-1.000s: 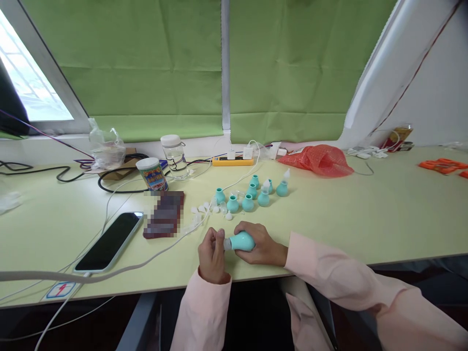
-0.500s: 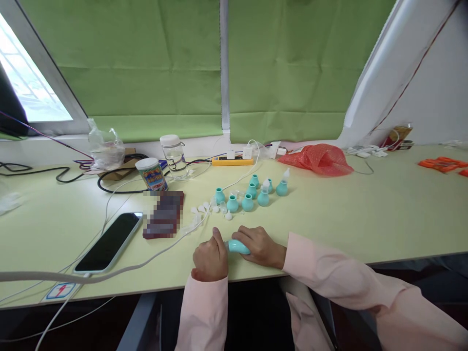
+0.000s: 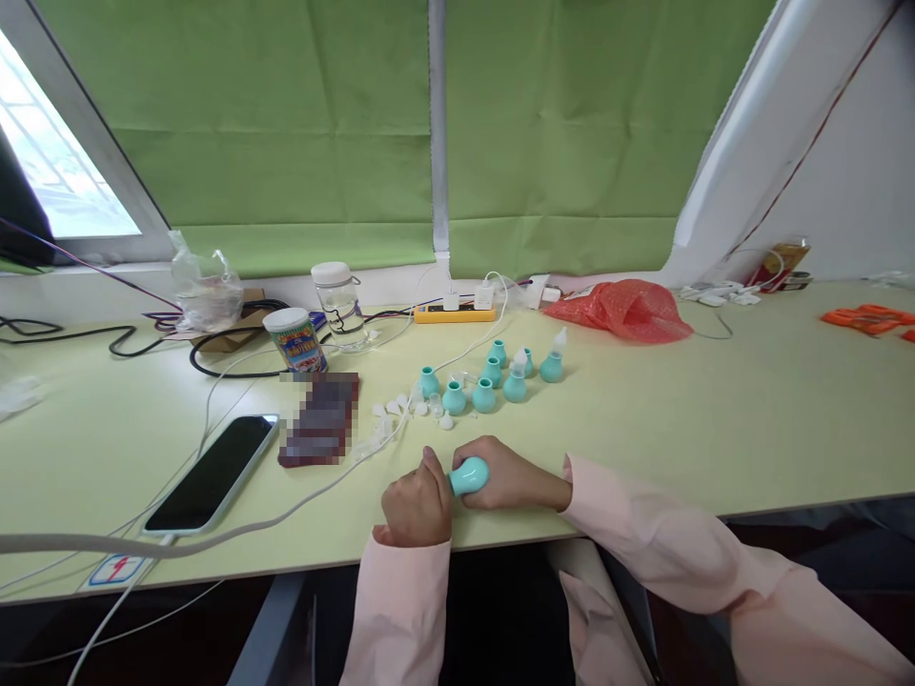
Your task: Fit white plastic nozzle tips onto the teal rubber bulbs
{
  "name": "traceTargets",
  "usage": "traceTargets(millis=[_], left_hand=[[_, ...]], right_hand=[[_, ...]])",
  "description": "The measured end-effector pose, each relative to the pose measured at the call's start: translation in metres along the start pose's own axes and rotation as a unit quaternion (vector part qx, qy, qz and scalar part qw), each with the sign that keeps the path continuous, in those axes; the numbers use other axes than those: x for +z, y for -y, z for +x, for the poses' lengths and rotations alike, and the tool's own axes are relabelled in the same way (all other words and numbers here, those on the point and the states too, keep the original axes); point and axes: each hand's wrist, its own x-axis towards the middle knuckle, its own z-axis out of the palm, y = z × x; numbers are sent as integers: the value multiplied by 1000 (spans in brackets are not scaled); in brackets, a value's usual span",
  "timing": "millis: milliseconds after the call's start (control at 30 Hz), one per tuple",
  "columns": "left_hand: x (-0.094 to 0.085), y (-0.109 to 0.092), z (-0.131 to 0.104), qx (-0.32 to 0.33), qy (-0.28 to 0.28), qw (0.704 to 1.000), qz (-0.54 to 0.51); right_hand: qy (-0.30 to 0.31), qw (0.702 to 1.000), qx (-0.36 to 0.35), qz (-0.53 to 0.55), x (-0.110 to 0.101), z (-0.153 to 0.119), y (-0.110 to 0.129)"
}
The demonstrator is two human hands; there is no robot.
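Near the front edge of the bench (image 3: 686,419), we hold a teal bulb (image 3: 472,474) roughly sideways. Our right grip (image 3: 493,467) is curled round its wide body, seemingly to steady it; our left grip (image 3: 418,505) is clenched over the narrow end, hiding what the fingers pinch. Both wrists rest low, probably for support. Beyond, more bulbs (image 3: 454,398) stand upright, perhaps on their flat bases, most with open mouths, two with clear tips. Small clear pieces (image 3: 421,409) lie beside them. A white cable (image 3: 315,495) crosses by these pieces, an obstacle left of our hands; a phone (image 3: 214,476) lies farther left.
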Motion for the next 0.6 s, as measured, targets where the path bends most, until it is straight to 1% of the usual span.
traceTargets(millis=[67, 167, 267, 367, 433, 500, 533, 600], left_hand=[[1, -3, -1, 0, 1, 1000, 17], [3, -5, -1, 9, -4, 998, 70], [7, -6, -3, 31, -22, 988, 150], [8, -6, -3, 56, -28, 983, 175], [5, -10, -1, 71, -2, 982, 173], [-1, -16, 5, 80, 43, 981, 171], [-4, -20, 9, 83, 65, 980, 166], [-12, -27, 21, 95, 80, 980, 153]], right_hand=[[26, 999, 23, 24, -2, 2, -1], [45, 996, 50, 60, -3, 4, -2], [49, 992, 69, 96, -2, 6, -2], [41, 990, 67, 118, -1, 6, -1], [23, 992, 46, 117, 0, 5, 0], [-6, 994, 18, 109, 1, 4, 1], [-26, 994, 7, 106, 0, 4, 1], [-95, 990, -6, 105, -2, 4, 0]])
